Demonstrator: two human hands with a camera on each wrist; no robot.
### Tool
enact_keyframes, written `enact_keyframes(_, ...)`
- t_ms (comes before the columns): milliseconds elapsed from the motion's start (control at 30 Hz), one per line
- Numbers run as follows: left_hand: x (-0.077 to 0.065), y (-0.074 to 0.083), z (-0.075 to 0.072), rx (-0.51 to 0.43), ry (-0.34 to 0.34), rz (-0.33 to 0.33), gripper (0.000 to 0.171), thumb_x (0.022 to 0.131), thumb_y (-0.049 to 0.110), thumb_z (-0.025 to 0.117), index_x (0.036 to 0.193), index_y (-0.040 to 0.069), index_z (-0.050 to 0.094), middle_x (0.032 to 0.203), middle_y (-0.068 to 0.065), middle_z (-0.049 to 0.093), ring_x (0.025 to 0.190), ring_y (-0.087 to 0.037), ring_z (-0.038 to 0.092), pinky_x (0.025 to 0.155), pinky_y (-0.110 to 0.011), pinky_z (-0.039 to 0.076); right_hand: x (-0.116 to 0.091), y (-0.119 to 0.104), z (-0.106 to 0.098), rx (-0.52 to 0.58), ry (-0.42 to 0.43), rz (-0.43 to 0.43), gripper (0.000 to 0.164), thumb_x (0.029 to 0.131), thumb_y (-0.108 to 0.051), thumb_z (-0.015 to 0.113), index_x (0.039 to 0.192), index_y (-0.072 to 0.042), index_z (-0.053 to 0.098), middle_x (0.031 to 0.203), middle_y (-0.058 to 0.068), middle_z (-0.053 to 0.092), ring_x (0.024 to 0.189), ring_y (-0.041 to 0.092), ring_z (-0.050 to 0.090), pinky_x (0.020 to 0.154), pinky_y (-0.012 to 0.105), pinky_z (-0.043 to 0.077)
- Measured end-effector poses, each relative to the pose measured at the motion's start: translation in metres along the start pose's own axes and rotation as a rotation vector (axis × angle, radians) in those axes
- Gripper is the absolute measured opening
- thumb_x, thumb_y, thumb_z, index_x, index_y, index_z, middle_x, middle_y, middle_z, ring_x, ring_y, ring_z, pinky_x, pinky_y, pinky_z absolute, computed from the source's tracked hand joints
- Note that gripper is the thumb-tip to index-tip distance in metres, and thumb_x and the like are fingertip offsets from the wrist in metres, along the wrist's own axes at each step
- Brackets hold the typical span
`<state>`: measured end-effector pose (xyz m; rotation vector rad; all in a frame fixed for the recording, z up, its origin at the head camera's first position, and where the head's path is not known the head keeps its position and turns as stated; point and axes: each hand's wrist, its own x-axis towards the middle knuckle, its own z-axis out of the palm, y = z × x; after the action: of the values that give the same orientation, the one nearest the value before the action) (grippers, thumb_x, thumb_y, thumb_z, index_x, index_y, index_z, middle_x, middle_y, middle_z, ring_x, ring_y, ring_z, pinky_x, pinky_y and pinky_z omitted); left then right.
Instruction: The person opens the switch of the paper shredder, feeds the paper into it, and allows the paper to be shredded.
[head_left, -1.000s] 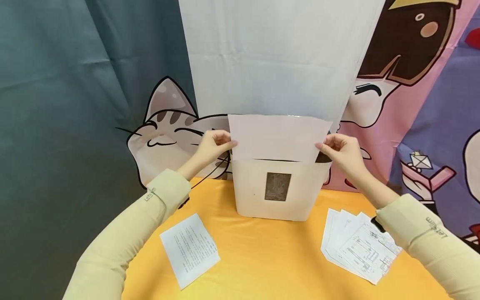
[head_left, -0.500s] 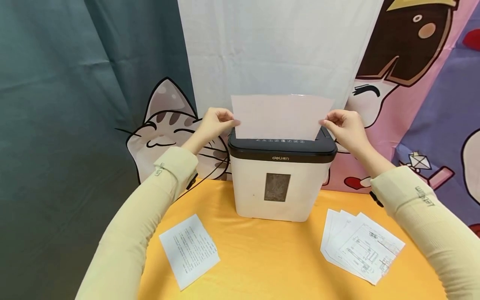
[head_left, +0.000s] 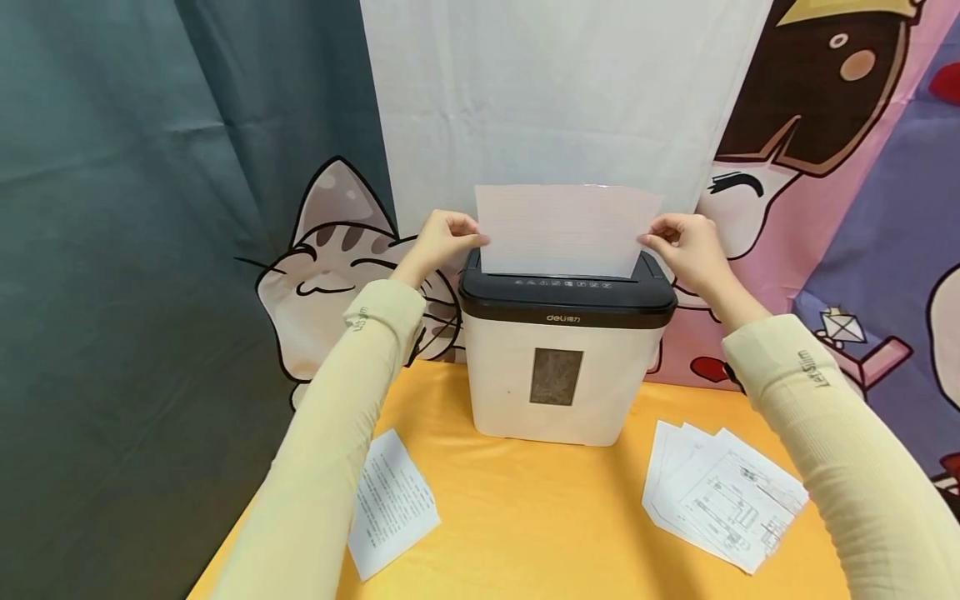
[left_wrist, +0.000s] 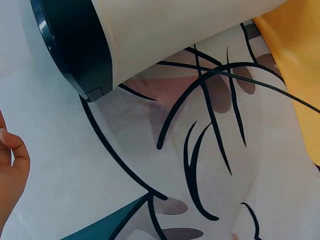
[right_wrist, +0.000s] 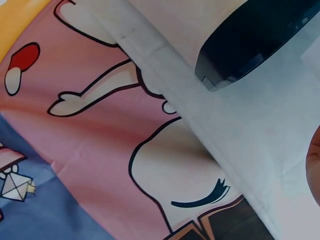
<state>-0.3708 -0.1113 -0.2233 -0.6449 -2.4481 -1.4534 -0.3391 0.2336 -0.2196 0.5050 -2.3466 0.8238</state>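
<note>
A sheet of paper [head_left: 566, 229] stands upright at the slot in the black top of a paper shredder [head_left: 487, 379]. My left hand [head_left: 446, 242] pinches its left edge between thumb and fingers. On the opposite edge my right hand [head_left: 686, 246] pinches the paper the same way. The lower edge of the sheet meets the slot. In the left wrist view the left hand [left_wrist: 12, 160] shows only at the frame's edge, beside the shredder's black top [left_wrist: 72, 47]. Only a sliver of the right hand [right_wrist: 314, 167] appears in the right wrist view.
A printed sheet [head_left: 393, 508] lies on the yellow tablecloth [head_left: 540, 517] at the left, partly behind the left sleeve. Several fanned sheets with drawings [head_left: 723, 496] lie at the right. A cartoon-printed curtain [head_left: 555, 100] hangs close behind the shredder. A dark cord [left_wrist: 250, 80] runs beside it.
Both hands have raised the paper from in front of the shredder's top and set its lower edge at the slot. The black lid, hidden before, now shows. The loose sheets have not moved.
</note>
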Motion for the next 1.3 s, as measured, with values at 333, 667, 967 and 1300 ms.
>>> enact_keyframes(333, 0.008, -0.004, 0.014, 0.046, 0.055, -0.032, 0.016, 0.085, 0.014, 0.07, 0.089, -0.001, 0.068, 0.082, -0.008, 0.067, 0.086, -0.023, 0.06, 0.085, -0.034, 0.048, 0.0, 0.006, 0.004, -0.042, 0.002, 0.025, 0.012, 0.085, -0.006, 0.068, 0.082, 0.006, 0.067, 0.077, 0.025, 0.066, 0.056, -0.013, 0.039, 0.056, 0.01, 0.032)
enact_keyframes(667, 0.009, -0.004, 0.022, 0.11, 0.071, -0.055, 0.014, 0.085, 0.014, 0.07, 0.088, 0.0, 0.068, 0.08, -0.006, 0.065, 0.084, -0.022, 0.058, 0.081, -0.033, 0.047, -0.001, 0.013, 0.01, -0.061, -0.007, 0.047, 0.012, 0.085, -0.005, 0.067, 0.083, 0.007, 0.067, 0.078, 0.026, 0.066, 0.055, -0.013, 0.038, 0.055, 0.01, 0.033)
enact_keyframes(967, 0.009, -0.012, 0.024, 0.139, 0.044, -0.049, 0.016, 0.085, 0.013, 0.07, 0.089, -0.003, 0.068, 0.081, -0.008, 0.065, 0.082, -0.02, 0.057, 0.077, -0.029, 0.046, -0.005, 0.016, 0.016, -0.045, -0.028, 0.06, 0.012, 0.086, -0.005, 0.067, 0.082, 0.007, 0.067, 0.077, 0.025, 0.065, 0.056, -0.008, 0.04, 0.054, 0.012, 0.033)
enact_keyframes(1300, 0.002, -0.02, 0.031, 0.193, 0.02, -0.096, 0.017, 0.087, 0.015, 0.068, 0.088, -0.001, 0.065, 0.093, -0.014, 0.065, 0.093, -0.026, 0.059, 0.085, -0.037, 0.047, -0.012, 0.019, 0.02, -0.069, -0.103, 0.036, 0.015, 0.088, -0.009, 0.065, 0.081, 0.005, 0.065, 0.074, 0.022, 0.063, 0.057, 0.001, 0.042, 0.053, 0.018, 0.034)
